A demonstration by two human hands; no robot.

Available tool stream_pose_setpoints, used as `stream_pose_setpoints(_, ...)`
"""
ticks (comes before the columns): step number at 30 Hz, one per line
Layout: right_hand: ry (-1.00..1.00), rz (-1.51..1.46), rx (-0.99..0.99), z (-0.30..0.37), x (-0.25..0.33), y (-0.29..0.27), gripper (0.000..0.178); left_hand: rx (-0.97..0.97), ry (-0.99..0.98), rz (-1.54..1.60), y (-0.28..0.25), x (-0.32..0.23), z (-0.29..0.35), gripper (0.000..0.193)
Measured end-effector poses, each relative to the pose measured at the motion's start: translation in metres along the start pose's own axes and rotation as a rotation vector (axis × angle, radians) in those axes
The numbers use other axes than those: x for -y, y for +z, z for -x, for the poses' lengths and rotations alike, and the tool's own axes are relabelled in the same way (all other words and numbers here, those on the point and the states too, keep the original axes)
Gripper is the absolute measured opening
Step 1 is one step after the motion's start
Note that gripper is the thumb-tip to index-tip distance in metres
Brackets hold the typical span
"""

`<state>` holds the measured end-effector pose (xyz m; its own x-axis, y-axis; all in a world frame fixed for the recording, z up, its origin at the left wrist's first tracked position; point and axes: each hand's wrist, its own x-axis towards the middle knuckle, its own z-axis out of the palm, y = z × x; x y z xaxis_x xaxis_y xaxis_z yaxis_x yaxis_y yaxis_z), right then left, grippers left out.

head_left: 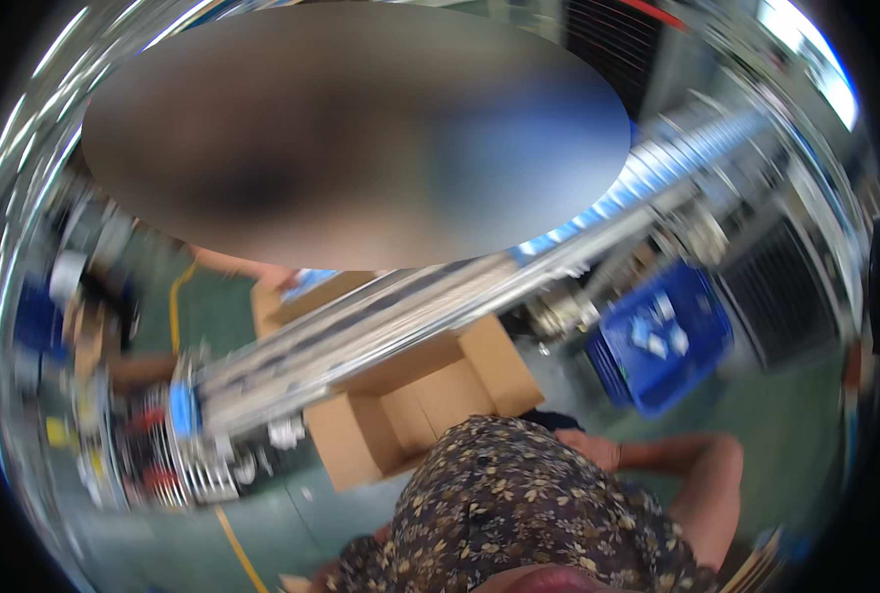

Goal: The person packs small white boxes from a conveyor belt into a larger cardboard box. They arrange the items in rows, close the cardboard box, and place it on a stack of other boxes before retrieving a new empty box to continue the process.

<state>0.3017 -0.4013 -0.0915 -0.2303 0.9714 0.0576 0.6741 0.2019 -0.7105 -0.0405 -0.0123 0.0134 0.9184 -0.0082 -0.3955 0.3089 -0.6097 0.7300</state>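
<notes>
- Open cardboard box: 6 o'clock from centre, mouth upward, long axis 8-to-2.
- Blue crate, between 2 and 3 o'clock from it: pale pieces inside.
- Right hand by waist: cannot tell whether closed.

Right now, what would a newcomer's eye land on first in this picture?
Probably the open box, its brown inside showing between the floral shirt and the conveyor. The conveyor slants across the middle toward the upper right, with a big blurred patch hiding much of the view above it. At the right, the blue bin also stands out, with pale pieces inside.
</notes>
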Motion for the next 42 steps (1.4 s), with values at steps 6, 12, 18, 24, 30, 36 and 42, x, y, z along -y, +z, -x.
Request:
stream_pose_setpoints(6,-0.068,-0.054,-0.254,-0.004,0.046,-0.026,0.084,0.072,-0.02,-0.059,-0.033,0.032,-0.029,0.078)
stream_pose_setpoints(12,-0.134,-0.033,-0.371,-0.001,0.059,-0.021,0.089,0.129,-0.019,-0.048,-0.043,0.04,-0.039,0.081)
stream_pose_setpoints(18,-0.104,-0.039,-0.328,-0.001,0.053,-0.011,0.09,0.143,-0.032,-0.013,-0.032,0.044,-0.038,0.083)
stream_pose_setpoints(24,-0.117,-0.051,-0.327,-0.001,0.056,-0.019,0.087,0.135,-0.038,0.012,-0.021,0.048,-0.038,0.086)
stream_pose_setpoints(30,-0.048,0.011,-0.165,-0.005,0.053,-0.02,0.085,0.115,-0.037,0.054,0.0,0.058,-0.026,0.088)
stream_pose_setpoints(36,-0.004,-0.098,-0.226,-0.016,0.067,-0.034,0.077,0.046,-0.017,0.119,0.036,0.067,-0.008,0.091)
stream_pose_setpoints(42,0.195,-0.303,-0.255,-0.009,0.084,-0.033,0.075,0.007,-0.011,0.193,0.084,0.081,-0.003,0.094)
